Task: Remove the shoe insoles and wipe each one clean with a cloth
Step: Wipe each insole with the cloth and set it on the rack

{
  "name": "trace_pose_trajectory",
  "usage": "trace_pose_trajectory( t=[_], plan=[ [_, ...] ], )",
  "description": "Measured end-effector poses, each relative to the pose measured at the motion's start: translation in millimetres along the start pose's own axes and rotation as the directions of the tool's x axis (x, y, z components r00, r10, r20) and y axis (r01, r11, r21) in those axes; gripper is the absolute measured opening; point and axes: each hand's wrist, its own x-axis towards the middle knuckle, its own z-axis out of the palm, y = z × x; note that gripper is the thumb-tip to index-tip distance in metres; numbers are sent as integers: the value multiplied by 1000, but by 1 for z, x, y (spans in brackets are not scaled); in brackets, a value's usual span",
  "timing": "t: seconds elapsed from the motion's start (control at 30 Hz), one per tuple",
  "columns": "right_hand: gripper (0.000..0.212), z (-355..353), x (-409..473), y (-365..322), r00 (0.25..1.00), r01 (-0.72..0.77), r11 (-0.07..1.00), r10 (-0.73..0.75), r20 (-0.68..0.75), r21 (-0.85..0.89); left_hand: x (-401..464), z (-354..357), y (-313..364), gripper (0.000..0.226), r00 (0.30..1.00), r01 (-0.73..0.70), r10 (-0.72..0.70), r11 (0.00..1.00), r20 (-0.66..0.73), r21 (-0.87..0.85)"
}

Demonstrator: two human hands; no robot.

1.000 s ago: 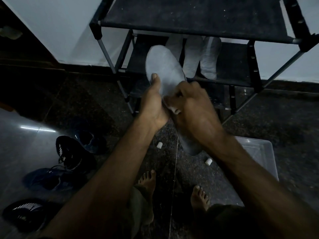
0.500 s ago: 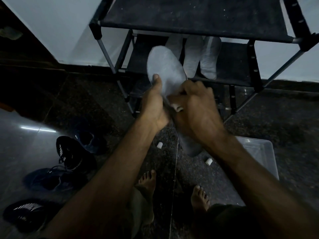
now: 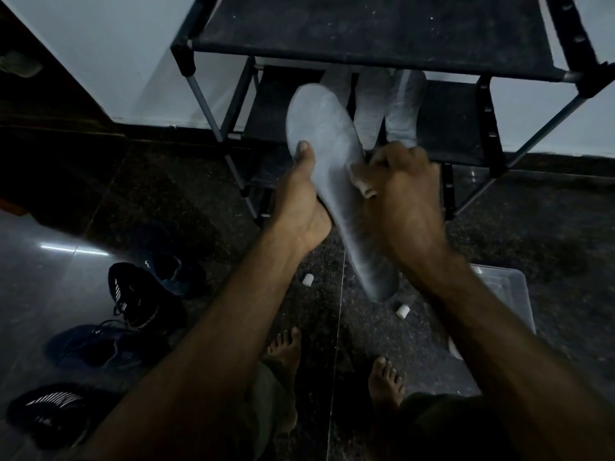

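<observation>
Grey insole [image 3: 327, 168] — left hand [image 3: 301, 207] clamped on its edge, right hand [image 3: 404, 194] pinching cloth [image 3: 361, 183] — hard rubbing may twist it loose.

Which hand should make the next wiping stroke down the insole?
Right. The right hand already grips the cloth against the insole; the left hand grips the insole, steadying it.

1. The scene is dim, with a cold bluish cast.
2. A bright streak of glare [image 3: 75, 250] lies on the polished floor [image 3: 40, 294] at left.
3. The white wall [image 3: 109, 44] is the brightest area.
4. Straight lines bow towards the edges.
5. Fine detail is soft and grainy; the shoes [image 3: 139, 294] sink into shadow.
</observation>
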Motion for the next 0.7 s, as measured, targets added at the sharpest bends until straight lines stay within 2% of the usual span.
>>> trace_pose_trajectory(
  t=[0.07, 0.13, 0.3, 0.43, 0.5, 0.53, 0.6, 0.7],
  plan=[
    [8, 0, 1, 5, 999, -45, 998, 44, -12, -43, 0, 3, -1, 61, 1000, -18, 18, 1000, 5, -19],
    [3, 1, 0, -4, 1000, -22, 999, 22, 5, -37, -2, 6, -1, 61, 1000, 9, -9, 1000, -7, -21],
    [17, 0, -6, -25, 978, 179, 983, -182, 105, 37, -2, 0, 0, 62, 999, 17, -17, 999, -29, 29],
    [4, -1, -2, -6, 999, 31, 999, -30, 33, -28, -3, 3, 2, 64, 1000, 10, -10, 1000, -1, 10],
    [3, -1, 0, -2, 999, -44, 999, 44, -19, 31, -2, 3, -1, 59, 1000, -10, 10, 1000, 24, -7],
    [9, -1, 0, -4, 997, -55, 994, 59, -44, 91, 0, 2, -3, 57, 999, 1, -1, 1000, 43, -7],
    [20, -1, -2, -13, 1000, 2, 982, 3, -25, 187, -1, 1, -3, 57, 999, 28, -28, 1000, 22, -5],
    [13, 1, -6, -21, 973, 176, 972, -195, 125, 153, 4, -2, -2, 61, 1000, 9, -8, 999, -25, 43]
  ],
)
